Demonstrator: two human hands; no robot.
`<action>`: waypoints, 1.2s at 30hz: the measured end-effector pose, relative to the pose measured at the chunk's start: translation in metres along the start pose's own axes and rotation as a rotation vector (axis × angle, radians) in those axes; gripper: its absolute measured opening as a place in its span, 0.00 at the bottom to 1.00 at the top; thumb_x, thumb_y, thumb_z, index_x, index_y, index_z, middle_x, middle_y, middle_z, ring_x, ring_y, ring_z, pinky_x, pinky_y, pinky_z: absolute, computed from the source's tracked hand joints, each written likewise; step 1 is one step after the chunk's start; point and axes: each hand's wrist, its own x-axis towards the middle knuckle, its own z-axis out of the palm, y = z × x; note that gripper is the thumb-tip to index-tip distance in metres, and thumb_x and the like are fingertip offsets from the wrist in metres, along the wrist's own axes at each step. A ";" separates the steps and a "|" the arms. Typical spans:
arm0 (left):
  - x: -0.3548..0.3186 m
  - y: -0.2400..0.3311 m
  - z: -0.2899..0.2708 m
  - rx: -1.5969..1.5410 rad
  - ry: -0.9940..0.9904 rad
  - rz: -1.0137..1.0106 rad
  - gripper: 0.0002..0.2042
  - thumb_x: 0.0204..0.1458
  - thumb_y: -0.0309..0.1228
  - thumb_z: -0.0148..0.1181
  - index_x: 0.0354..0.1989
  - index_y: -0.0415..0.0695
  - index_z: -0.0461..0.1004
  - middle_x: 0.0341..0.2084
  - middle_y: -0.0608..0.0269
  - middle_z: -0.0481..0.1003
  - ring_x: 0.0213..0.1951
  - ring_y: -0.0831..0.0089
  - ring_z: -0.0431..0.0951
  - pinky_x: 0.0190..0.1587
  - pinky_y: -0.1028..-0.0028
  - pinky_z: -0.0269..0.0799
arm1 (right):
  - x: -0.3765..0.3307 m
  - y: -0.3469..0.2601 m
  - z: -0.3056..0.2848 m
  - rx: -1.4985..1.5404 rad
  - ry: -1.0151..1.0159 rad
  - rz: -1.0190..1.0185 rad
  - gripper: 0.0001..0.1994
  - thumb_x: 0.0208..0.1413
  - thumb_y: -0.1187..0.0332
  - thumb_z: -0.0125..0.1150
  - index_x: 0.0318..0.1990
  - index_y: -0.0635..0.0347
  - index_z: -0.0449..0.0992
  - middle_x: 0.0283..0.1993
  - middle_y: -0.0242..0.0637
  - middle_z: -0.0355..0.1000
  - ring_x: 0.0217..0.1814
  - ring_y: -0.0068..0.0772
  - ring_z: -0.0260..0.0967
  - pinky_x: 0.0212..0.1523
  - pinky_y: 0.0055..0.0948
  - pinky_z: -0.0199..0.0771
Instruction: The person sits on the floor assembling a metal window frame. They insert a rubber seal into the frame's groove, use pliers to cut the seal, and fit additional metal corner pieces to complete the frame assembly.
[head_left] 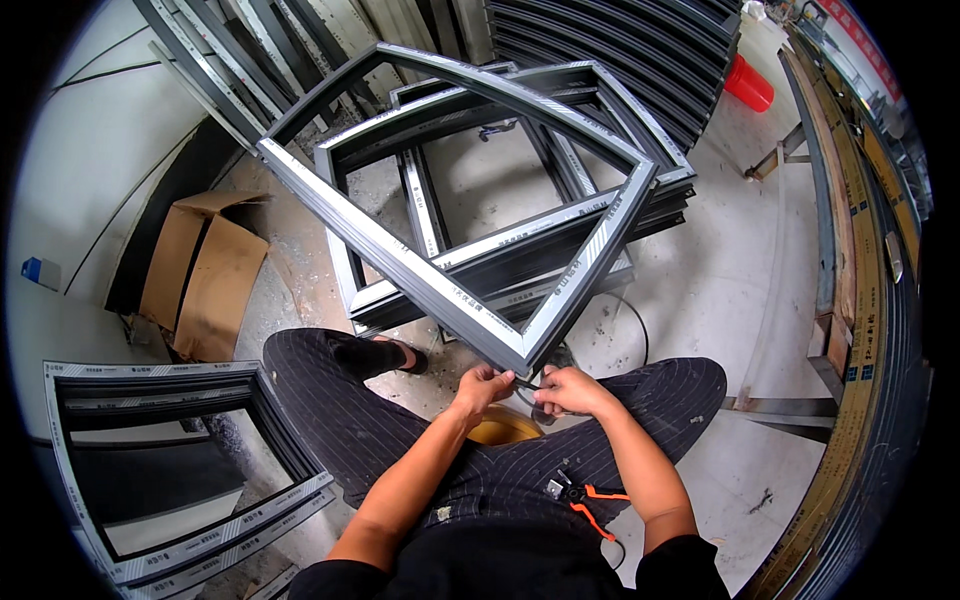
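Note:
A dark metal window frame with pale protective film lies tilted across a stack of similar frames, its nearest corner pointing at me. At that corner my left hand is closed, fingertips pinching a thin black rubber strip against or just under the frame. My right hand is closed too, gripping the same strip slightly to the right. Farther along, a black strip curves over the floor; whether it is the same piece I cannot tell. Orange-handled cutting pliers rest on my lap.
Stacked frames stand at lower left, near an open cardboard box. Dark profiles are piled at the back beside a red bucket. A rack of long profiles runs along the right. Something yellow shows between my legs.

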 end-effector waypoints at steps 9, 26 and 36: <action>-0.007 -0.010 0.016 0.010 0.009 0.024 0.10 0.52 0.31 0.66 0.32 0.38 0.73 0.29 0.62 0.76 0.31 0.73 0.77 0.36 0.74 0.77 | -0.001 -0.003 0.003 -0.048 0.007 0.024 0.12 0.56 0.68 0.60 0.30 0.72 0.76 0.25 0.35 0.70 0.23 0.23 0.71 0.25 0.24 0.71; 0.042 0.064 -0.072 -0.364 0.243 0.141 0.15 0.60 0.44 0.53 0.28 0.46 0.68 0.14 0.75 0.60 0.18 0.78 0.65 0.37 0.69 0.75 | -0.022 -0.048 -0.018 -0.660 0.463 -0.294 0.11 0.53 0.61 0.60 0.35 0.60 0.77 0.34 0.46 0.72 0.40 0.50 0.70 0.42 0.42 0.70; 0.032 0.035 0.025 -0.618 0.385 0.141 0.24 0.63 0.52 0.40 0.51 0.44 0.67 0.43 0.61 0.73 0.43 0.65 0.74 0.45 0.61 0.72 | 0.074 -0.099 -0.177 -1.160 0.565 -0.417 0.22 0.54 0.51 0.55 0.18 0.58 0.79 0.22 0.43 0.73 0.31 0.46 0.71 0.43 0.40 0.67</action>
